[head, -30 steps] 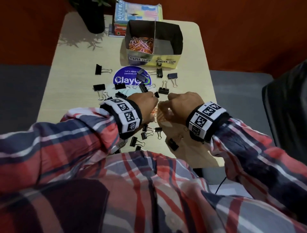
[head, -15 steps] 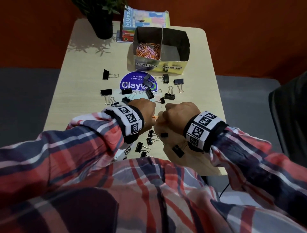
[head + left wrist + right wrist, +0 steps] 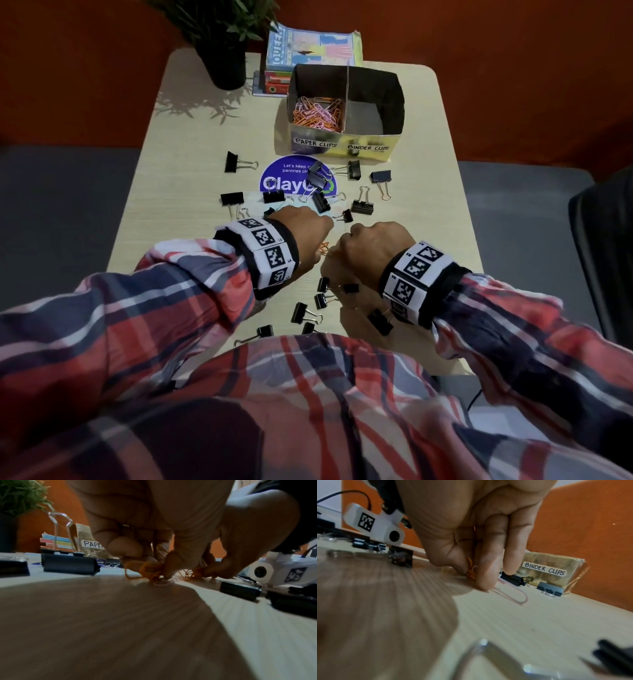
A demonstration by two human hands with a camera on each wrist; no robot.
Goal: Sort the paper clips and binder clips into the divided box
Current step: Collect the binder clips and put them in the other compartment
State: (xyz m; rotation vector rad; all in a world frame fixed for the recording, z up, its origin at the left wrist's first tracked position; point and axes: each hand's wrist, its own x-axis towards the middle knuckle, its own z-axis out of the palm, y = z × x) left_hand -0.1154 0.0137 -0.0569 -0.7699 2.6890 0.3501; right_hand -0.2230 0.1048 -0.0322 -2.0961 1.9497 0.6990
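My left hand (image 3: 306, 232) and right hand (image 3: 365, 247) meet knuckles-up over mid-table. Between them lie orange paper clips (image 3: 324, 247). In the left wrist view my left hand (image 3: 149, 566) pinches a bunch of orange paper clips (image 3: 151, 570) at the tabletop. In the right wrist view my right hand (image 3: 471, 575) pinches an orange paper clip (image 3: 469, 572) between thumb and finger, and a pink paper clip (image 3: 515, 597) lies flat under a fingertip. The divided box (image 3: 342, 148) stands at the back, with pink and orange paper clips (image 3: 318, 114) in its left compartment. Black binder clips (image 3: 361, 206) are scattered around.
A potted plant (image 3: 226, 65) and a stack of books (image 3: 310, 48) stand behind the box. A round purple sticker (image 3: 291, 181) lies in front of it. More binder clips (image 3: 303, 312) sit near the table's front edge (image 3: 455, 371), below my wrists.
Both hands have stayed together at the same spot, fingers working the orange paper clips. The head view has tilted, so the table and box sit lower in the picture.
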